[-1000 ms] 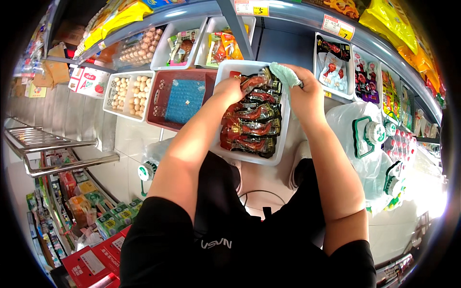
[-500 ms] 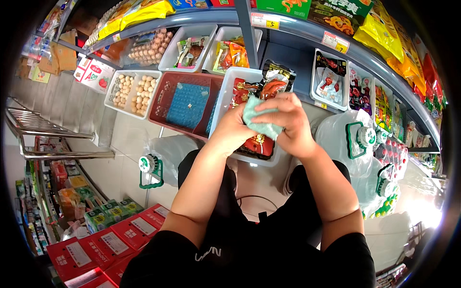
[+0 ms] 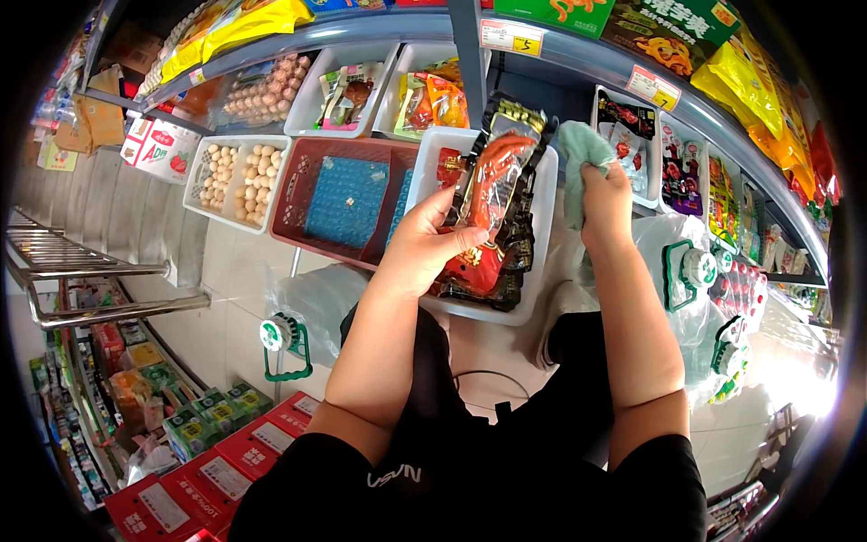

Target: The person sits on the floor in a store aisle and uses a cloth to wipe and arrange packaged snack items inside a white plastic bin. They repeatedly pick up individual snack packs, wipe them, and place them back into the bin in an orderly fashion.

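Plastic packet, glossy and oblong, in left fingers

Pale green cloth, black-and-red packet, white tub

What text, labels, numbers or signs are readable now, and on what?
Wording not copied here; where print shows:
Left price tag: one large digit; fine print too small.
Right price tag: one large digit; fine print too small.
White carton: large lettering.
Red boxes: white lettering; label print too small.
Black shirt: white lettering.
Packet in left hand: gold print, too small to read.
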Demonstrator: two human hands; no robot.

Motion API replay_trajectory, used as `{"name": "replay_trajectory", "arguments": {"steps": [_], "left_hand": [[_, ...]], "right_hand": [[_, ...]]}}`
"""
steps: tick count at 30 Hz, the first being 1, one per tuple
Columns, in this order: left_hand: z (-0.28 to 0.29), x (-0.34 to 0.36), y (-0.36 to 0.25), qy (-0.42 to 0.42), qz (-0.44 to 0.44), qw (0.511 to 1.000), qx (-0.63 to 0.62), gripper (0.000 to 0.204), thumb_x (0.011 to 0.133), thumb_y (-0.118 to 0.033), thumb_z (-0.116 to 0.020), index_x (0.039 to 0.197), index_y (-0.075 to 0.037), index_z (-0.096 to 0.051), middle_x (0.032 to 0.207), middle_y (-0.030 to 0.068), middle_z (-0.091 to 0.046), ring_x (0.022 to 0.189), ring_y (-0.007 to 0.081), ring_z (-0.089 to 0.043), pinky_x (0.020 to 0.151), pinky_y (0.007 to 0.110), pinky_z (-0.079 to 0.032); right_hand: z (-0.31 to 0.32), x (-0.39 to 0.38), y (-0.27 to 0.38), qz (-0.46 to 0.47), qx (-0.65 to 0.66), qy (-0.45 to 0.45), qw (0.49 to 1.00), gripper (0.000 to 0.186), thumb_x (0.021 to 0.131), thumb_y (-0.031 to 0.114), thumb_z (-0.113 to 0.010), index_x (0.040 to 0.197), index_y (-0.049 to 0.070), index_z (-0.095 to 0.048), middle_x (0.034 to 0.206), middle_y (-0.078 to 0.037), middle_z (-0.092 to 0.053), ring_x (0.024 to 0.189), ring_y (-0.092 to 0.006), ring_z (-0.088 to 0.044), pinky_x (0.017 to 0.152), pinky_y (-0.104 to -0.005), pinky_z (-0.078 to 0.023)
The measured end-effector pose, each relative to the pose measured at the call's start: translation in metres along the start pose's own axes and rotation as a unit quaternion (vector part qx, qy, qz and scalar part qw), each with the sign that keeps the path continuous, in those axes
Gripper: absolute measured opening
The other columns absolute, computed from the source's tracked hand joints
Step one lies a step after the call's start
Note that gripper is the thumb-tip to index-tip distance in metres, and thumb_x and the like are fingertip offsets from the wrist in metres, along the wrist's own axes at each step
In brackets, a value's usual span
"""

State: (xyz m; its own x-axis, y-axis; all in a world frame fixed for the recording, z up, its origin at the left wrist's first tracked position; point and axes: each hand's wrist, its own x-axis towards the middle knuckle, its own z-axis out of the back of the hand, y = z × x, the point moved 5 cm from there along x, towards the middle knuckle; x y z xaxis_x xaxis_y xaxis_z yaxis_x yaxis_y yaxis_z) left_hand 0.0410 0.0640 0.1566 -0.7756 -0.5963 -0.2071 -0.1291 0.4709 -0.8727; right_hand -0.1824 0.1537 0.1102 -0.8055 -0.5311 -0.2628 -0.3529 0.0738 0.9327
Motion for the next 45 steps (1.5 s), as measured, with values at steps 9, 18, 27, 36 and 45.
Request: {"name": "replay_trajectory", "arguments": {"steps": [9,18,27,36,45], "left_hand": [[-0.014,0.0,0.026,0.084,0.034,0.981,0.174,0.044,0.097,-0.015,-0.063,0.135,0.001,-0.047,0.122,0.0074,-0.061,0.115,0.0131,-0.055,0.099,0.03,-0.044],[-0.016,0.002,0.024,-0.056,-0.129,0.916,0.376,0.075,0.089,0.0,-0.065,0.153,-0.001,-0.024,0.142,0.017,-0.048,0.131,0.0237,-0.045,0.108,0.037,-0.038],[-0.024,0.014,0.035,0.045,-0.029,0.978,-0.201,0.047,0.101,-0.016,-0.043,0.147,-0.007,-0.039,0.122,0.0093,-0.057,0.098,0.0174,-0.056,0.082,0.03,-0.047],[-0.016,0.013,0.036,0.011,0.067,0.915,-0.398,0.063,0.099,-0.056,-0.041,0.135,-0.005,-0.051,0.127,0.0163,-0.061,0.113,0.0312,-0.061,0.103,0.045,-0.046],[-0.026,-0.001,0.038,0.165,0.198,0.877,-0.406,0.085,0.089,-0.075,-0.042,0.14,-0.007,-0.045,0.123,0.0161,-0.055,0.076,0.021,-0.041,0.048,0.022,-0.032]], "right_hand": [[-0.067,-0.063,0.01,-0.197,0.293,0.25,0.902,0.07,0.099,0.063,-0.035,0.132,0.004,-0.051,0.122,-0.013,-0.062,0.108,-0.0281,-0.061,0.097,-0.0417,-0.049],[-0.058,-0.061,-0.004,-0.176,0.32,0.209,0.907,0.044,0.103,0.041,-0.041,0.128,0.006,-0.053,0.117,-0.01,-0.064,0.106,-0.0244,-0.062,0.093,-0.0396,-0.051],[-0.055,-0.073,-0.006,-0.026,0.136,0.218,0.966,0.028,0.1,0.005,-0.049,0.125,0.002,-0.062,0.116,-0.009,-0.064,0.104,-0.0161,-0.062,0.091,-0.0306,-0.051],[-0.068,-0.122,0.031,0.549,-0.318,0.323,0.703,0.051,0.055,-0.003,-0.068,0.101,0.017,-0.077,0.112,0.0,-0.066,0.099,-0.0248,-0.054,0.089,-0.0371,-0.046],[-0.04,-0.071,0.073,0.595,-0.412,0.069,0.687,0.052,0.06,-0.006,-0.068,0.104,0.02,-0.076,0.11,0.0,-0.068,0.096,-0.0268,-0.055,0.084,-0.0352,-0.047]]}}
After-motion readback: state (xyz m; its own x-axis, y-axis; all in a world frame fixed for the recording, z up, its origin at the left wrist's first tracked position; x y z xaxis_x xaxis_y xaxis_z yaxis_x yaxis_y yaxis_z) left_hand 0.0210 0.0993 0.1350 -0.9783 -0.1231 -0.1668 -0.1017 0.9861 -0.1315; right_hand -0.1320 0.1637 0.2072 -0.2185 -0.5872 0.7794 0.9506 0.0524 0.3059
